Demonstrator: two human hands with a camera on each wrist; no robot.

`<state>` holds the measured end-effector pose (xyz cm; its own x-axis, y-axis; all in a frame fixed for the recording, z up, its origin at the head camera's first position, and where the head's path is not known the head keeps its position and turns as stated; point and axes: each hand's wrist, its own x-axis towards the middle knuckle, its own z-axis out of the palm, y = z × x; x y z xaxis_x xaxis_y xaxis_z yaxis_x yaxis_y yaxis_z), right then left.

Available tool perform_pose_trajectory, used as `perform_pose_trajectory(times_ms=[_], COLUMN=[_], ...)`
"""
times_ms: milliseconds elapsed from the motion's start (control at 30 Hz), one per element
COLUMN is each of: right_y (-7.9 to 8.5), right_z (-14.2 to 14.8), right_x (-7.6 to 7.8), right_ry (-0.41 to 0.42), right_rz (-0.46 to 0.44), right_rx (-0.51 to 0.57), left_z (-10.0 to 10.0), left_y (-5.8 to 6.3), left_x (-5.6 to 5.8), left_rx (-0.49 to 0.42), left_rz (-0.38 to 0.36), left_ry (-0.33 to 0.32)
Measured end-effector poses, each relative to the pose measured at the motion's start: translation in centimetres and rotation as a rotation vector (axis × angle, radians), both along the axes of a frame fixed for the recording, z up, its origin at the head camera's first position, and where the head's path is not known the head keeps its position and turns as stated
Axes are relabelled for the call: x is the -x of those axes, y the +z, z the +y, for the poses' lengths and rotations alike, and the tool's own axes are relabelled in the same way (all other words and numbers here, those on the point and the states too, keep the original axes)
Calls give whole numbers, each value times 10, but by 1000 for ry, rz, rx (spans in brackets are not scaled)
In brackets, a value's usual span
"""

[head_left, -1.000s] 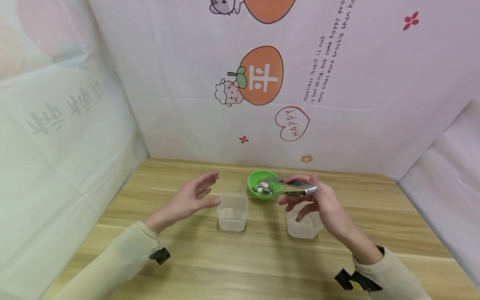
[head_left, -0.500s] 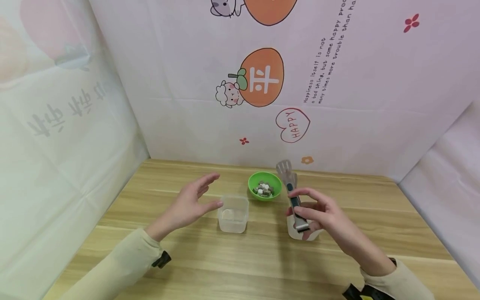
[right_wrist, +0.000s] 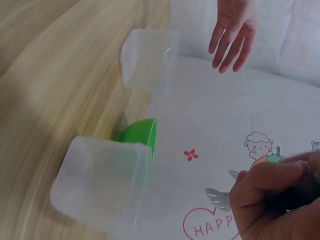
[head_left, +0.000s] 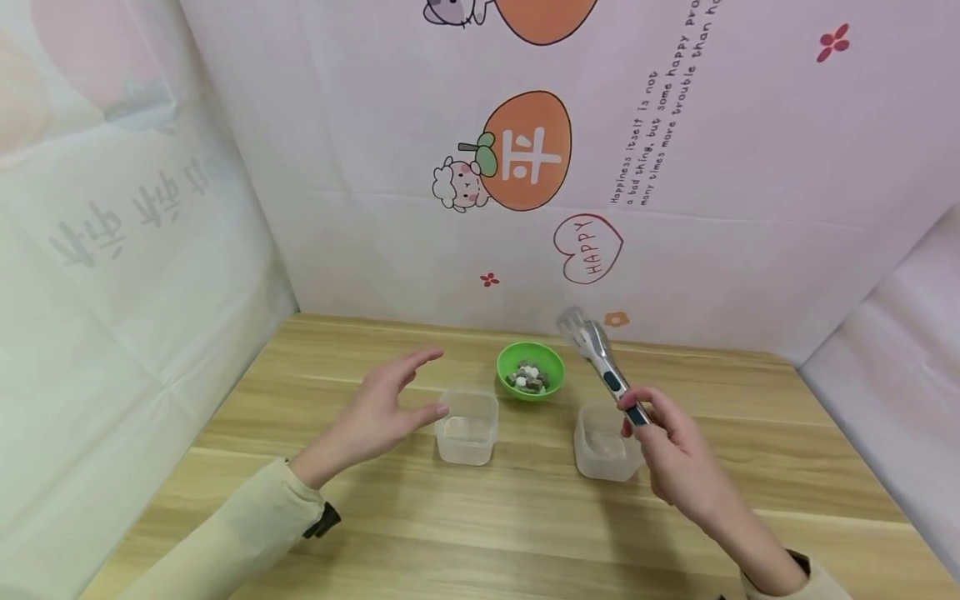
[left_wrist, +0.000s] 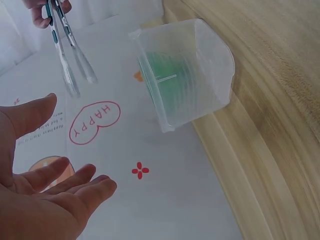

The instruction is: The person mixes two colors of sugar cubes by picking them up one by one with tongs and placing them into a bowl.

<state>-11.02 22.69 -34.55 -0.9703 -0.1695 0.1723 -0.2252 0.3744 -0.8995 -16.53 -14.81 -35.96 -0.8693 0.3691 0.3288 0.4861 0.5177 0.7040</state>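
My right hand (head_left: pixel 675 450) grips metal tongs (head_left: pixel 606 362) by their dark-inlaid handles, above and behind the right clear plastic container (head_left: pixel 600 454). The slotted tips point up and away, and in the left wrist view the two arms of the tongs (left_wrist: pixel 70 55) stand apart with nothing between them. My left hand (head_left: pixel 375 412) hovers with thumb and fingers spread beside the left clear plastic container (head_left: pixel 467 429), holding nothing. Between and behind the containers, a green bowl (head_left: pixel 551 358) holds several small grey and white pieces (head_left: pixel 527 379).
The containers and bowl stand on a wood-grain table (head_left: pixel 450 533). A white printed sheet (head_left: pixel 375 208) rises behind the table's back edge, and more white sheeting (head_left: pixel 112 333) encloses the left and right sides.
The tongs have swung from pointing left over the bowl to pointing up and away, right of it. My right hand has shifted right and toward me; the left has barely moved.
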Motion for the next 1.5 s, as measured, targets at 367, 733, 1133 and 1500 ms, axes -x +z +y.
perform_pose_trajectory(times_ms=[367, 733, 1133, 1500], right_y=[-15, -37, -68, -81], right_z=[30, 72, 114, 127], right_x=[-12, -21, -36, -40], right_ry=[-200, -361, -394, -353], right_rz=[189, 252, 234, 45], right_rx=[-276, -497, -642, -719], left_z=[-3, -3, -5, -6], left_y=[-4, -3, -8, -8], left_x=[-2, -3, -3, -1], left_rx=[42, 30, 17, 31], left_rz=[44, 18, 6, 32], left_ry=[24, 22, 57, 67])
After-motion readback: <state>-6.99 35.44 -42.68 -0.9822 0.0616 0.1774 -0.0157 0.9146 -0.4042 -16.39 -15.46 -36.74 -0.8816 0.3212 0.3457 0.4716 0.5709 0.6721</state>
